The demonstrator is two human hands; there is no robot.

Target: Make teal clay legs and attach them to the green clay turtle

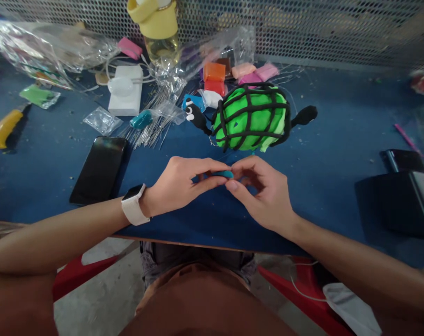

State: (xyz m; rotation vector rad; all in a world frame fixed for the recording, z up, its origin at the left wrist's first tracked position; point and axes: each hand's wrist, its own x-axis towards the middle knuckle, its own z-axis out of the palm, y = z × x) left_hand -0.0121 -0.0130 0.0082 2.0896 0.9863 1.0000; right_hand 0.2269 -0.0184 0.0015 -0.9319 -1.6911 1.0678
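A small teal piece of modelling clay (pixel 223 174) is pinched between the thumb and fingers of my left hand (pixel 180 182). From the other side, the fingertips and thumb of my right hand (pixel 266 191) close on its right end; part of the piece is hidden by the fingers. Just beyond both hands lies a turtle-like clay figure (pixel 259 114), with a bright green shell under a black grid. Its black head (pixel 197 116) with white eyes points left, and a black, paddle-shaped end (pixel 305 115) sticks out to the right. Neither hand touches the figure.
Left of my hands are a phone (pixel 100 169), thin wires (pixel 150 128), a teal clay packet (pixel 141 119) and a yellow cutter (pixel 5 129). Behind stand a white charger (pixel 127 93) and a yellow-topped bottle (pixel 159 28), near orange clay (pixel 214 72). A dark box (pixel 395 203) sits right.
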